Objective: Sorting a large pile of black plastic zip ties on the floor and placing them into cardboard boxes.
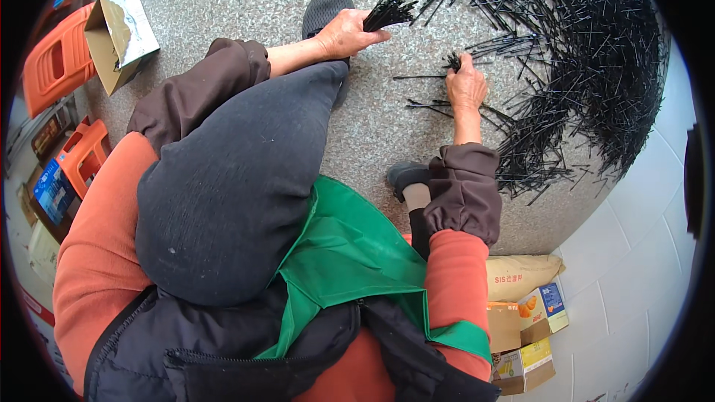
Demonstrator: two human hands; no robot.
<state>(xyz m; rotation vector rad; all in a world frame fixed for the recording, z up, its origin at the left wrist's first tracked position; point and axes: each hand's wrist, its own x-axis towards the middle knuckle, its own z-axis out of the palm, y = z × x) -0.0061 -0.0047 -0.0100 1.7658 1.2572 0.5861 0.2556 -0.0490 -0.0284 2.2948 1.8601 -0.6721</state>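
My left hand (345, 34) is closed around a thick bundle of thin black sticks (389, 13), their ends fanning out to the right past my fingers. It rests by my knee, in front of a dark shoe (328, 9). Farther right, my right hand (467, 88) reaches down to the speckled floor, its fingers closed on a smaller bunch of black sticks (453, 62). Several loose sticks (429, 106) lie on the floor around that hand. A large, tangled heap of the same sticks (611, 52) spreads out on the right.
An open cardboard box (112, 52) stands at the far left by an orange plastic stool (56, 63). A second orange stool (83, 150) is nearer me. A tan sack (521, 277) and cardboard boxes (503, 326) lie along the white tiled wall (633, 253) at right.
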